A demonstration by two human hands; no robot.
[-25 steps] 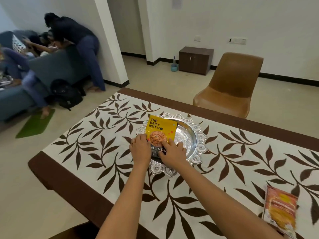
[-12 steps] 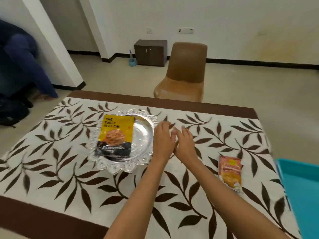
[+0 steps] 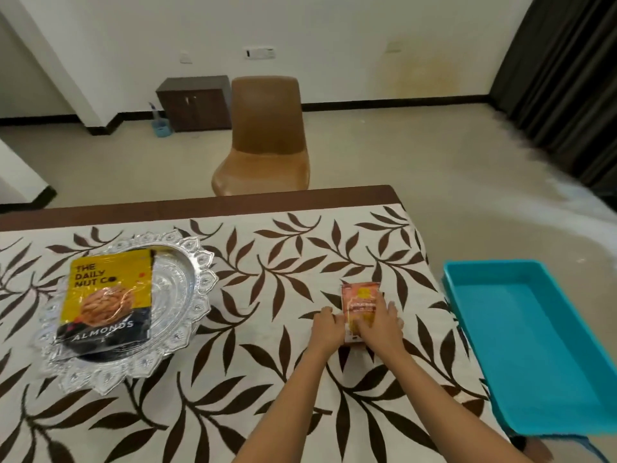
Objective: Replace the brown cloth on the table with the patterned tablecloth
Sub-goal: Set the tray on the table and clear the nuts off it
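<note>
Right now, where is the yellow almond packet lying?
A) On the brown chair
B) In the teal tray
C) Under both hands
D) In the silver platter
D: the yellow almond packet lies in the silver platter on the left of the table, while the left hand and the right hand are over at the small orange packet.

Almond packet [image 3: 107, 302] lies in silver tray [image 3: 200, 282]; brown chair [image 3: 267, 135], teal bin [image 3: 467, 272] nearby.
</note>
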